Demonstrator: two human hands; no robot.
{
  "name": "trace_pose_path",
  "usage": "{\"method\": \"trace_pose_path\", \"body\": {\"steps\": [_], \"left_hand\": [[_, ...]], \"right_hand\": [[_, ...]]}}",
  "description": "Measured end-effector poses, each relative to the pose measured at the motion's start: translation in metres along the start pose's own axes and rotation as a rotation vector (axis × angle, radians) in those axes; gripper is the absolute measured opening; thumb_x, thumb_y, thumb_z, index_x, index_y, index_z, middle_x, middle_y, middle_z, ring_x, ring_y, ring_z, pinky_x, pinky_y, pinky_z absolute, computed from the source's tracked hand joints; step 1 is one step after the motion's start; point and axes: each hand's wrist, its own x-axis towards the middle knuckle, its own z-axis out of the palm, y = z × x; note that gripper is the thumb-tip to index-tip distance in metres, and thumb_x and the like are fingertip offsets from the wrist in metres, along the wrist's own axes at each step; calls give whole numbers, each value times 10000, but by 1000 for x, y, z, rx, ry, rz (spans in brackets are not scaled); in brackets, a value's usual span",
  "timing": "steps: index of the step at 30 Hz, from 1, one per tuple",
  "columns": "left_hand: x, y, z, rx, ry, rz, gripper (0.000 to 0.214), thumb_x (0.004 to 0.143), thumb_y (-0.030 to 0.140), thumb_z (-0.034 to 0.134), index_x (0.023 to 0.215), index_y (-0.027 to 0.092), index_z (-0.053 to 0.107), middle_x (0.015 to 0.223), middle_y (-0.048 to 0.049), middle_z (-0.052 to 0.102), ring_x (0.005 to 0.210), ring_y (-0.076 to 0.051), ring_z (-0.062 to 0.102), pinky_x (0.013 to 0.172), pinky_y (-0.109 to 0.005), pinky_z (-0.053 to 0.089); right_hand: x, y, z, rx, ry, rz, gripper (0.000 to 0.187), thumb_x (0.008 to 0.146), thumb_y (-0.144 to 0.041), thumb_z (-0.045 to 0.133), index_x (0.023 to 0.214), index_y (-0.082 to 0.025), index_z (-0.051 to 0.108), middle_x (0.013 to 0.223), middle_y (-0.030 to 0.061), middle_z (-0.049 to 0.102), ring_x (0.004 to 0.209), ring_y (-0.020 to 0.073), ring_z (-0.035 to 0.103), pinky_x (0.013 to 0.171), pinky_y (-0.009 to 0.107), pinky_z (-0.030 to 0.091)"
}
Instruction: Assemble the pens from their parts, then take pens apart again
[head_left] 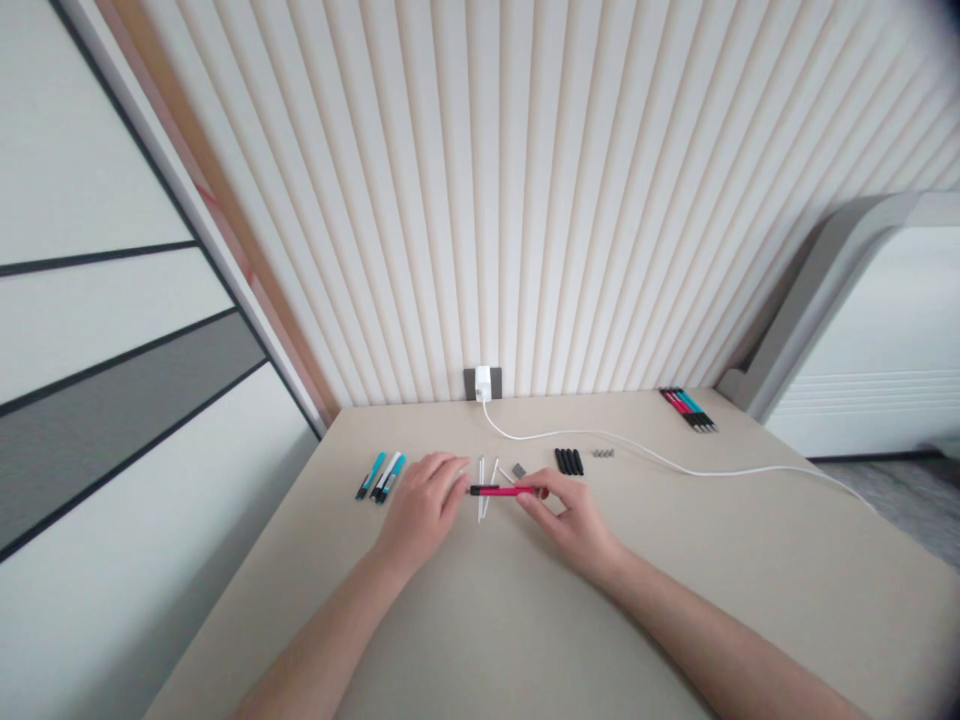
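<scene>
Our right hand [571,522] clamps a red pen [499,491] in its fingertips; our left hand [420,507] rests open just beside it.

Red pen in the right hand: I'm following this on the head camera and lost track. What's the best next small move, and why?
Probably the left hand should close its fingertips on the black end of the red pen. The right hand pinches only the other end, and the barrel crosses above the thin white sticks. Steadying both ends would likely avoid knocking them.
</scene>
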Motion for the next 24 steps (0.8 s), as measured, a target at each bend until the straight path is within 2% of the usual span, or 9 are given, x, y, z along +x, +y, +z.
{"method": "trace_pose_path", "body": {"steps": [3, 6, 12, 18, 24], "left_hand": [[1, -22, 2, 83, -6, -116, 245, 963, 214, 436, 1127, 167, 612, 1037, -89, 645, 971, -232, 586, 889, -398, 463], [0, -35, 9, 131, -89, -158, 269, 944, 173, 454, 1155, 156, 620, 1051, -100, 654, 976, -240, 594, 886, -397, 467], [1, -36, 16, 175, -203, -212, 286, 938, 187, 475, 1181, 169, 625, 1074, -96, 668, 1017, -254, 605, 857, -389, 462], [2, -39, 17, 167, -202, -214, 237, 937, 210, 489, 1094, 177, 663, 1061, -82, 681, 1011, -255, 604, 863, -389, 445], [2, -41, 19, 142, -185, -217, 201, 933, 244, 504, 1017, 198, 681, 1013, -63, 688, 978, -245, 609, 834, -364, 438]], "right_hand": [[1, 6, 0, 155, 77, 115, 262, 898, -426, 572, 932, -193, 687, 849, 48, 687, 750, 170, 574, 710, 291, 456], [2, 11, 1, 264, 128, 186, 279, 899, -444, 567, 911, -186, 675, 835, 45, 678, 767, 174, 577, 716, 292, 451], [1, 8, 6, 271, 139, 168, 283, 936, -429, 502, 904, -183, 641, 835, 42, 660, 783, 172, 587, 727, 292, 453], [1, 0, 3, 153, 105, 152, 275, 938, -400, 491, 885, -180, 646, 825, 45, 683, 779, 175, 599, 736, 294, 453], [0, 4, 4, 122, 69, 129, 242, 934, -369, 503, 902, -186, 659, 844, 42, 691, 785, 171, 603, 752, 293, 454]]}}
